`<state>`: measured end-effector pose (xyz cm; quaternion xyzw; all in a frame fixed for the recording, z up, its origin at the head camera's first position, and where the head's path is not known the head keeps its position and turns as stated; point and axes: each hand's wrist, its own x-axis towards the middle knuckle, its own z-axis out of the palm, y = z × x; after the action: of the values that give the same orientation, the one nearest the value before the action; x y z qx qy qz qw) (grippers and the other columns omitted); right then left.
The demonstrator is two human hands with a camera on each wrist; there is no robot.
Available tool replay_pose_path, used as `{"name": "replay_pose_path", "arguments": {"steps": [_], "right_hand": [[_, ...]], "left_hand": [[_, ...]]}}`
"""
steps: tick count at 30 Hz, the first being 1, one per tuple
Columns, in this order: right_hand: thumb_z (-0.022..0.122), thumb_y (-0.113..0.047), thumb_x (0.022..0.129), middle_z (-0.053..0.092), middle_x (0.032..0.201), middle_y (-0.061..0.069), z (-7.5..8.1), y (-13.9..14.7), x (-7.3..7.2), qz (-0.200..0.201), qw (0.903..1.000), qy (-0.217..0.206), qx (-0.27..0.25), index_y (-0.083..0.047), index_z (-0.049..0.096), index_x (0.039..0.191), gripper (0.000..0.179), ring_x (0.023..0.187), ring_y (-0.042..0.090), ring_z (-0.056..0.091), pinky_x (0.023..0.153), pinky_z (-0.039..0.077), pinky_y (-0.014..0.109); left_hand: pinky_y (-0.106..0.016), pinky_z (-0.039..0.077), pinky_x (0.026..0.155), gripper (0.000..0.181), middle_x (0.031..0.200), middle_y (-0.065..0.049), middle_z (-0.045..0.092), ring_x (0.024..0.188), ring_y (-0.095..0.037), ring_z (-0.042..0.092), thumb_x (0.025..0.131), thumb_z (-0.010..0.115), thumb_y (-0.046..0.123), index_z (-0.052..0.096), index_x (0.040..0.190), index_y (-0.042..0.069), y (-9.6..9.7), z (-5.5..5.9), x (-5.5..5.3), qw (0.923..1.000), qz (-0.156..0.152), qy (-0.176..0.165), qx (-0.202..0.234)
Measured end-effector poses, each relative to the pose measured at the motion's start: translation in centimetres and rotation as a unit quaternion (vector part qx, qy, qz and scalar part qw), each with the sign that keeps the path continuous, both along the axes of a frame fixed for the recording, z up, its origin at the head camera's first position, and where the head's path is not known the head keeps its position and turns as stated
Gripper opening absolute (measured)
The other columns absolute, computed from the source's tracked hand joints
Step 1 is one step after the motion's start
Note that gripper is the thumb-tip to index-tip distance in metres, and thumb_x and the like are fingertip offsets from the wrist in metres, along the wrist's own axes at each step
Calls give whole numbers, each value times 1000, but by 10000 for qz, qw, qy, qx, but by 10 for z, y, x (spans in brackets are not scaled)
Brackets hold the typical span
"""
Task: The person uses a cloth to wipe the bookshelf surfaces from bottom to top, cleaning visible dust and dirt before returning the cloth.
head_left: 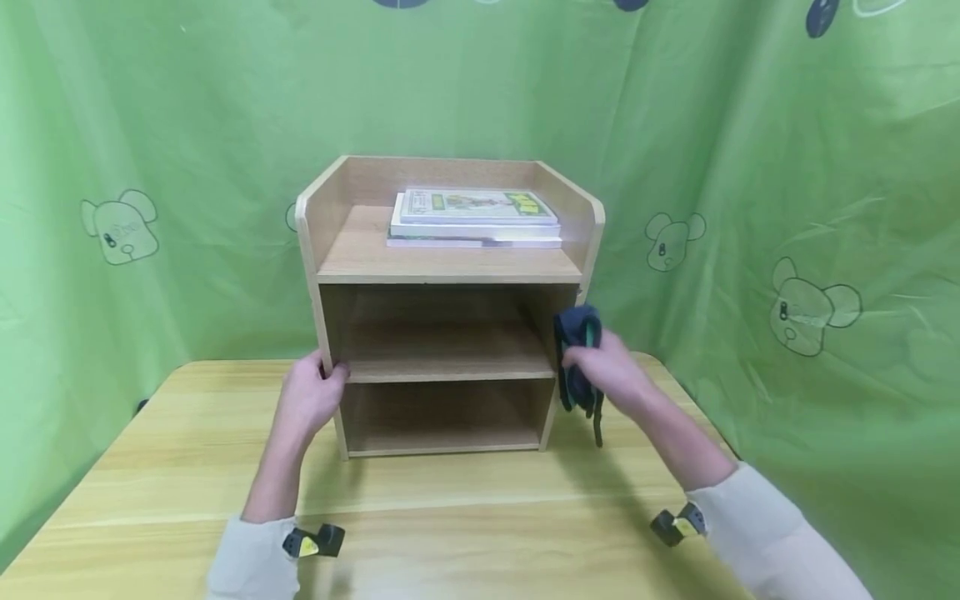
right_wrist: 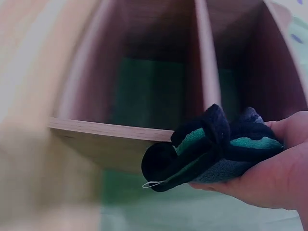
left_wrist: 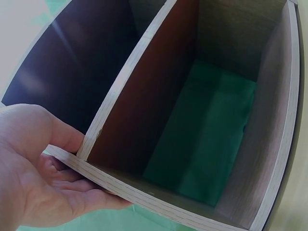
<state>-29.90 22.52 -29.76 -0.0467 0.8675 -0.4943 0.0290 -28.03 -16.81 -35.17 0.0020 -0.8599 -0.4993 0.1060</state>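
Note:
A light wooden shelf unit (head_left: 450, 372) stands on the table, with two open compartments below its top tray. My left hand (head_left: 311, 396) grips the unit's left side panel at the middle board; in the left wrist view the thumb (left_wrist: 67, 137) lies on the front and the fingers go behind the panel. On the other side my right hand (head_left: 611, 371) holds a folded dark blue and green cloth (head_left: 577, 354) against or close beside the right side panel. The right wrist view shows the cloth (right_wrist: 211, 154) bunched, with a thin pale loop at one end.
Several books (head_left: 476, 218) lie stacked on the unit's top tray. The unit stands toward the back of the wooden table (head_left: 450, 533). A green curtain (head_left: 480, 83) printed with mouse faces hangs behind and at both sides.

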Motion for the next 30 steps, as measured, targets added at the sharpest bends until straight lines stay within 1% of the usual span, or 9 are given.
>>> {"name": "replay_pose_path", "arguments": {"steps": [3,8,11,14,17,20,25,28,30], "right_hand": [[60,-7,86,58,119,26,-29,-1,-5,-48,9998,-155,-91,9,45,133,52,97,34,63,83,56,40],[61,0,75,58,96,15,-70,-4,-12,-87,9995,-251,-190,5,57,106,32,86,27,59,76,54,34],[61,1,70,57,86,10,-91,-4,-14,-141,9987,-444,-204,0,57,89,20,80,24,57,72,52,32],[59,2,67,57,84,9,-105,-2,-14,-239,9970,-685,-272,-1,55,84,17,79,23,57,70,53,32],[57,3,67,58,87,12,-110,1,-10,-268,9942,-898,-521,1,53,90,23,80,25,61,70,55,34],[55,4,69,59,89,14,-108,3,-5,-149,9910,-1064,-803,4,51,96,27,80,28,64,71,56,37],[54,4,71,59,92,14,-98,9,4,117,9867,-1255,-1028,5,48,102,32,83,26,64,74,57,37],[55,4,72,57,94,12,-90,10,8,96,9869,-1213,-1061,6,47,107,35,84,24,61,74,56,35],[55,4,74,56,97,14,-81,9,9,-25,9868,-1170,-1123,10,46,116,43,86,25,61,75,56,36]], "left_hand": [[-32,45,58,24,75,-6,50,68,-19,48,103,48,19,60,108,-1,-1,0,0,10000,-16,-12,34],[-32,45,57,25,75,-7,50,67,-19,47,103,49,18,61,109,-2,-1,0,0,10000,-7,22,28],[-32,45,58,25,76,-8,51,68,-19,47,102,49,18,60,109,-2,-2,0,0,10000,-10,16,43],[-32,45,59,25,78,-8,51,69,-20,48,103,48,19,60,111,-2,-2,-1,0,10000,-27,-27,70],[-32,45,60,25,78,-8,51,71,-20,48,103,48,20,60,110,-1,-1,-1,-1,9999,-32,-54,78],[-32,44,59,23,76,-7,50,69,-20,47,103,48,20,59,106,-1,-2,-1,0,10000,-8,-31,76],[-33,44,58,22,74,-6,49,67,-19,47,103,48,19,58,99,0,-2,-1,-1,10000,17,27,57],[-32,44,58,21,75,-6,50,67,-19,47,102,48,19,59,100,0,-1,-2,-1,10000,21,41,49],[-32,44,57,21,74,-6,50,67,-19,47,102,48,18,59,100,0,0,-2,-2,10000,21,51,56]]}}
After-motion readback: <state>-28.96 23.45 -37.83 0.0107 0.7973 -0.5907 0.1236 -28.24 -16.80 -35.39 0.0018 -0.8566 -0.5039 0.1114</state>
